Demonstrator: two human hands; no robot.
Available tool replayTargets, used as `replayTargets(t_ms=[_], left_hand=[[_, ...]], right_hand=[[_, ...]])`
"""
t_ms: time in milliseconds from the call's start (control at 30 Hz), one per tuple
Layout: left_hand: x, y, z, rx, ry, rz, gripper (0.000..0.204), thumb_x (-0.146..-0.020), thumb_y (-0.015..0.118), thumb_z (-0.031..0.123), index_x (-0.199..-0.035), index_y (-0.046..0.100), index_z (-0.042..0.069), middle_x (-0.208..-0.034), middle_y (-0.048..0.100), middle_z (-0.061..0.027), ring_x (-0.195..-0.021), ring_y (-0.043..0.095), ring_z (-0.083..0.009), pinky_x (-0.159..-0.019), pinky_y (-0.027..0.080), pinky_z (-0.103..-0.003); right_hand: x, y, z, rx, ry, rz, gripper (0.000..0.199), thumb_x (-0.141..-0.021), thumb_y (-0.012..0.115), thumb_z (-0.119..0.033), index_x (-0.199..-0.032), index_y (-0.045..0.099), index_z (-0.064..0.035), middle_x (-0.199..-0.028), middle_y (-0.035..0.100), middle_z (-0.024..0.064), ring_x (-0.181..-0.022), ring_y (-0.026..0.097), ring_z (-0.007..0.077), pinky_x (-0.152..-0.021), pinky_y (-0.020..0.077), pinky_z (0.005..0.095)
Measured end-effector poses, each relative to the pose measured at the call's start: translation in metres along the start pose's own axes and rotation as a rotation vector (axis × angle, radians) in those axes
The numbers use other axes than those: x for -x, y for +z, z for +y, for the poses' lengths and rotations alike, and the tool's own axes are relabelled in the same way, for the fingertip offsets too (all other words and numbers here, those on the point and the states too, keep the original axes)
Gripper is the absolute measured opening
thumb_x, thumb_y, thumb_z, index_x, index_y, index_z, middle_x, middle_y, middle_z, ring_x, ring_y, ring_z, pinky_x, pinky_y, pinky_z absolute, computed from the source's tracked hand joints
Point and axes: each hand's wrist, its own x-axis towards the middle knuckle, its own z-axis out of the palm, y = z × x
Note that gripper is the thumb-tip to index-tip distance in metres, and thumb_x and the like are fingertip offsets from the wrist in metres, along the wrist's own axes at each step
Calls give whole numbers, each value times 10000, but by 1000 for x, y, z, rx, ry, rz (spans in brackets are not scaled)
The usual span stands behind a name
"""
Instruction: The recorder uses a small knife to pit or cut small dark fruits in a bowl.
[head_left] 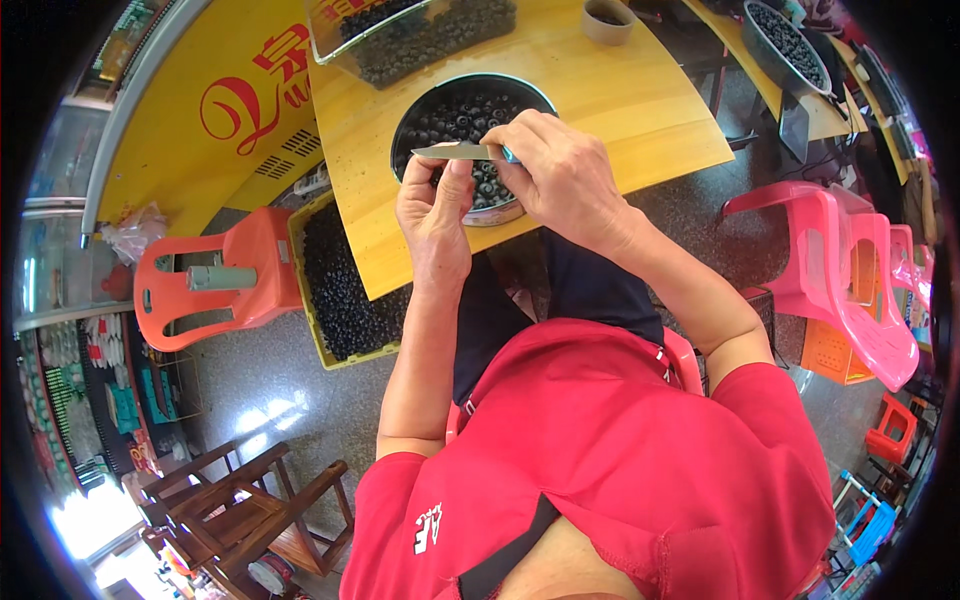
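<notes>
My right hand point(572, 178) is closed around the blue handle of a small knife point(450, 152). The blade points left and lies across the thumb and fingertips of my left hand point(436, 222). Those left fingers are pinched together, and what they hold, if anything, is hidden. Both hands are above a round dark-rimmed bowl point(398, 135) at the near edge of the table. Inside it are many small, dark, glossy round pieces point(470, 115), whose kind I cannot make out.
On the wooden table point(620, 100) stand a clear bin point(440, 40) of dark pieces and a tape roll point(607, 22). A yellow crate point(328, 350) of dark pieces and an orange stool point(255, 265) are at left. Pink chairs point(800, 235) stand right; another tub point(785, 45) is far right.
</notes>
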Motion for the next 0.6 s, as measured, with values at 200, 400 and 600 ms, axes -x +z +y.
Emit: replayTargets(t_ms=[200, 400, 600], left_hand=[[0, 2, 0, 2, 0, 19, 131, -914, 650, 143, -999, 596, 59, -749, 534, 40, -619, 421, -18, -536, 321, -159], [-2, 4, 2, -20, -9, 48, 125, -906, 662, 139, -975, 597, 58, -737, 529, 47, -604, 419, -16, -529, 321, -159], [-1, -1, 2, -57, -59, 105, 103, -898, 671, 129, -949, 613, 61, -732, 535, 60, -604, 418, -6, -531, 322, -156]], right_hand=[[0, 2, -1, 17, -12, 3, 146, -788, 662, -68, -921, 602, -58, -796, 582, 72, -735, 599, 269, -606, 479, 368], [1, 9, 4, 78, -4, 8, 170, -768, 672, -70, -924, 606, -59, -790, 575, 70, -732, 596, 266, -615, 480, 368], [-1, 14, 4, 129, 1, -17, 146, -802, 669, -87, -932, 610, -59, -799, 590, 90, -727, 599, 250, -619, 480, 359]])
